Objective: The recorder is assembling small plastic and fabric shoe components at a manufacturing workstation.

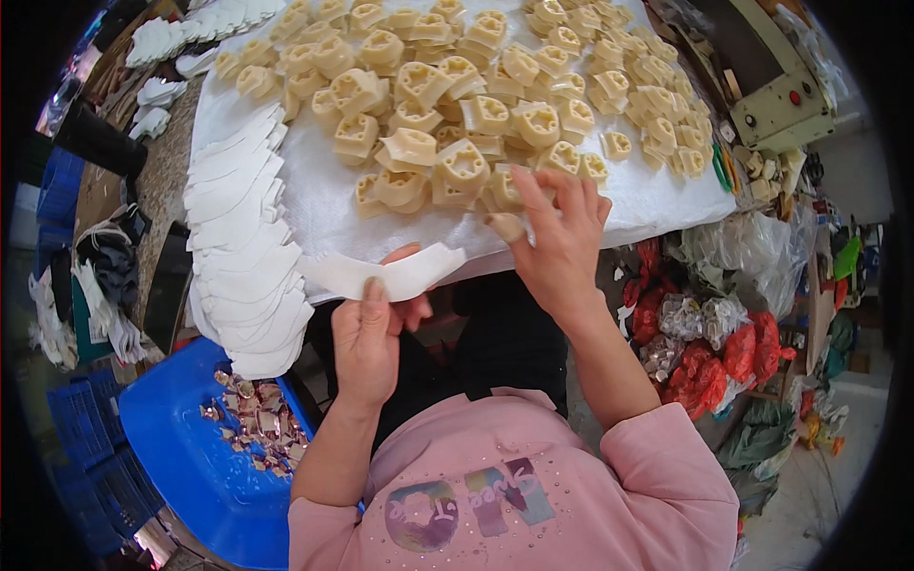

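1. Where the view begins at the left, a blue plastic tub [181, 457] sits low beside the table, holding a scatter of small shiny pinkish scraps [255, 423].
2. Fanned stack of white curved cut pieces [243, 257]: runs down the left edge of the white table sheet [324, 200], overlapping like shingles, just left of the left hand.
3. Left hand [367, 338]: raised from the lower edge, palm toward the table, forearm in a pink sleeve [514, 495]; thumb and fingers closed on one white curved piece [386, 274], pinching it near its middle.
4. White curved piece: held level at the near edge of the table, its ends jutting out to either side above the left hand.
5. Heap of cream moulded blocks [466, 105]: fills the sheet beyond both hands, each block with a hollow top.
6. Right hand [562, 238]: reaching forward over the table edge, fingers spread and bent, tips resting among the nearest blocks; whether it grips one cannot be told. A small cream lump [506, 226] lies at its thumb.
7. Red and clear bags [709, 347]: piled on the floor to the right.
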The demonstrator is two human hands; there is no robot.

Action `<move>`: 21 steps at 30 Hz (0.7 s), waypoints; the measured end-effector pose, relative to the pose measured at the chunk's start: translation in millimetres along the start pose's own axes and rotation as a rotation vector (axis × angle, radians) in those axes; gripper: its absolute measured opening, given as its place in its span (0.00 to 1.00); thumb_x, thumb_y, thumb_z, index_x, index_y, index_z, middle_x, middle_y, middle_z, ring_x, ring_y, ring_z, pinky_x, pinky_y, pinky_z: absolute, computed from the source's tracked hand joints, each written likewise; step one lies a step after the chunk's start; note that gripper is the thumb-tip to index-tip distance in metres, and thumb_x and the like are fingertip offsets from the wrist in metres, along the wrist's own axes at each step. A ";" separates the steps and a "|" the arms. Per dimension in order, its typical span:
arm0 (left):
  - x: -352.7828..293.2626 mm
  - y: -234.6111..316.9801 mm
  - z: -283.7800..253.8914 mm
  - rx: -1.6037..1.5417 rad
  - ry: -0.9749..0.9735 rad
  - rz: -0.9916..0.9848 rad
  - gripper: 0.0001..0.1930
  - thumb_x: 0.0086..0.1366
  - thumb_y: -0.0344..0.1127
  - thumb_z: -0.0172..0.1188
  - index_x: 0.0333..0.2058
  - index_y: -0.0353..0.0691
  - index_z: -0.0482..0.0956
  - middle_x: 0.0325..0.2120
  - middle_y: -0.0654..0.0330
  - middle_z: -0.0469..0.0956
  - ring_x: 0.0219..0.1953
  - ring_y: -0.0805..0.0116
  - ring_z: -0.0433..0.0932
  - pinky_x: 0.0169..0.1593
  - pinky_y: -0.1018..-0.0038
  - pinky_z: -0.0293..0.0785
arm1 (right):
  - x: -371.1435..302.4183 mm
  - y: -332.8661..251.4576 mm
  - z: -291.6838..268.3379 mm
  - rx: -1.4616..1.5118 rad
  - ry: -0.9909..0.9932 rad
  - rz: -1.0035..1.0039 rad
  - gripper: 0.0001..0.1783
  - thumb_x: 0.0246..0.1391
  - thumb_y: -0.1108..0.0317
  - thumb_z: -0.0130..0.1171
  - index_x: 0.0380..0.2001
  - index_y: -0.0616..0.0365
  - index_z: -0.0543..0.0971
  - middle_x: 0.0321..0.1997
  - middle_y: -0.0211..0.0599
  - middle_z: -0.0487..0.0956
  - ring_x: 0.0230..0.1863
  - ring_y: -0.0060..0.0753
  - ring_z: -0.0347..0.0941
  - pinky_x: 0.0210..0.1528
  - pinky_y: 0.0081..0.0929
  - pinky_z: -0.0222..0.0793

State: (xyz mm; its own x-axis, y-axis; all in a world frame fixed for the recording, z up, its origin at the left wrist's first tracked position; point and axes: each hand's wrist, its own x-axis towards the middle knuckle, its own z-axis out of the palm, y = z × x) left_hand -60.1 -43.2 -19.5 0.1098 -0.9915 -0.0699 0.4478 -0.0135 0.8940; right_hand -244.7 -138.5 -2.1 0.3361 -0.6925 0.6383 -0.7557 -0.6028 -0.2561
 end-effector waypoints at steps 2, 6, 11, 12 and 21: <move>6.9 -10.9 11.4 -0.080 -0.120 0.048 0.24 0.70 0.44 0.39 0.54 0.29 0.63 0.43 0.48 0.74 0.41 0.63 0.75 0.40 0.72 0.67 | 0.4 1.3 7.3 -0.192 -0.085 0.031 0.23 0.34 0.73 0.63 0.41 0.54 0.76 0.42 0.36 0.69 0.43 0.40 0.64 0.44 0.37 0.57; 23.8 -31.4 27.9 -0.147 -0.182 0.115 0.24 0.70 0.44 0.37 0.55 0.29 0.62 0.56 0.48 0.64 0.59 0.55 0.63 0.59 0.62 0.58 | -8.0 6.7 6.1 -0.189 -0.111 -0.012 0.24 0.32 0.76 0.61 0.41 0.53 0.76 0.43 0.36 0.68 0.45 0.40 0.64 0.44 0.37 0.58; 34.6 -37.1 42.2 -0.034 -0.276 0.093 0.24 0.71 0.41 0.37 0.56 0.27 0.60 0.59 0.48 0.58 0.63 0.58 0.56 0.66 0.61 0.47 | -19.8 11.8 3.0 0.156 -0.059 0.076 0.23 0.32 0.85 0.54 0.38 0.59 0.75 0.45 0.42 0.68 0.46 0.45 0.67 0.43 0.35 0.67; 35.8 -39.5 42.4 -0.046 -0.259 0.062 0.24 0.71 0.41 0.37 0.56 0.27 0.59 0.59 0.48 0.58 0.62 0.58 0.57 0.66 0.62 0.47 | -24.0 11.9 2.8 0.154 -0.056 0.077 0.23 0.32 0.85 0.54 0.38 0.59 0.75 0.45 0.42 0.68 0.46 0.45 0.67 0.43 0.35 0.67; 28.8 -34.4 37.8 -0.119 -0.130 -0.032 0.22 0.71 0.42 0.39 0.54 0.30 0.64 0.49 0.54 0.69 0.47 0.68 0.68 0.48 0.74 0.65 | -45.8 27.7 -2.8 0.129 0.064 0.200 0.23 0.35 0.85 0.55 0.40 0.62 0.70 0.42 0.44 0.71 0.45 0.48 0.66 0.45 0.37 0.64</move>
State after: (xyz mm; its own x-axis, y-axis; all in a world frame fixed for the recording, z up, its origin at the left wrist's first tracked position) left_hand -105.9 -76.2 -35.5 -0.0188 -0.9993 -0.0328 0.5521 -0.0377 0.8329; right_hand -282.6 -122.4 -36.4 0.1477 -0.7789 0.6095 -0.7242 -0.5049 -0.4697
